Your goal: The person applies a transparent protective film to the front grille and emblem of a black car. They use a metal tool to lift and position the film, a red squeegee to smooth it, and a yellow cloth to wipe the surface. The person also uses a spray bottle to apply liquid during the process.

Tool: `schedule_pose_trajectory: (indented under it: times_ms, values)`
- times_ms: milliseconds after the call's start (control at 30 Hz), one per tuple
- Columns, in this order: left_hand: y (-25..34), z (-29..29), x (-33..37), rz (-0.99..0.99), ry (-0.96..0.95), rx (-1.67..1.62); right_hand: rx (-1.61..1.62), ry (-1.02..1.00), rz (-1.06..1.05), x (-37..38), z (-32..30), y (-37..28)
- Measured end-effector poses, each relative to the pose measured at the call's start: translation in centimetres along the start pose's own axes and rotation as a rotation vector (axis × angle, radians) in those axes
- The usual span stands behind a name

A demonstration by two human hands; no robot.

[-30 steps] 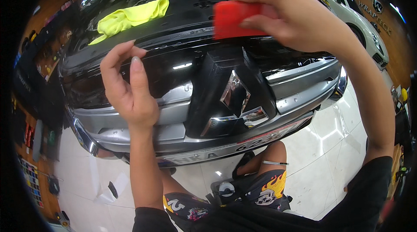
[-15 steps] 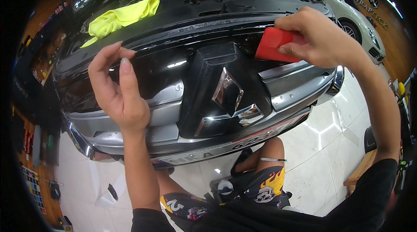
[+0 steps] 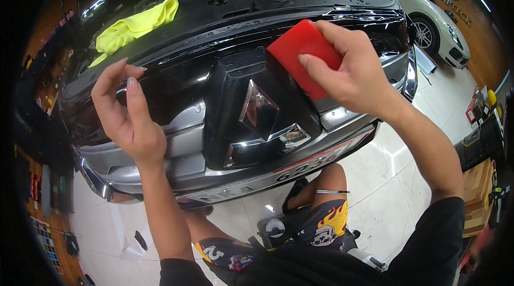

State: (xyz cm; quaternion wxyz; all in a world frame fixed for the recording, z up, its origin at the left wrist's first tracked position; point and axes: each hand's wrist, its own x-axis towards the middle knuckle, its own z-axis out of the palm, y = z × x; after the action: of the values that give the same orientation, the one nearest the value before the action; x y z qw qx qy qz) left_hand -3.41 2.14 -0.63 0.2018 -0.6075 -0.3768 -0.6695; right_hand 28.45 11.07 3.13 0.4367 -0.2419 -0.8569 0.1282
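Gripped between the thumb and fingers of my right hand [image 3: 356,74] is a flat red squeegee [image 3: 300,45]. Its edge lies at the right side of the black centre panel [image 3: 222,109] on a car's front, by the glossy black trim; whether it presses on the surface, I cannot tell. A chrome diamond emblem [image 3: 259,112] sits on that panel. My left hand [image 3: 131,128] is raised in front of the left part of the silver grille [image 3: 184,152], fingers loosely bent and apart from the thumb, with nothing in them. Water drops dot the bodywork.
A bright yellow cloth [image 3: 136,26] lies on the upper left of the car's front. Below the grille is the number plate [image 3: 235,192]. A white car [image 3: 433,13] stands at the far right, and a wooden crate [image 3: 476,205] is on the right.
My right hand has brought the red squeegee leftward and down, toward the centre panel, and tilted it. My left hand keeps its pose. The whole view has shifted slightly.
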Motion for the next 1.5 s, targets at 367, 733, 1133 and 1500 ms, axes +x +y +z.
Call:
schedule_pose_trajectory:
  times_ms: [367,733,1133,1500]
  values:
    - [-0.4,0.1,-0.1,-0.015,-0.005,0.011,-0.024,0.115,-0.034,-0.1,0.8,0.0]
    - [-0.6,-0.4,-0.2,-0.024,-0.028,0.067,-0.021,0.183,-0.074,-0.4,1.5,0.6]
    - [-2.0,-1.6,-0.2,-0.07,-0.033,0.098,0.002,0.411,0.03,-2.2,-1.5,0.1]
    - [-1.5,-1.3,-0.5,-0.04,-0.05,0.119,-0.341,0.333,0.145,-9.6,-9.6,0.2]
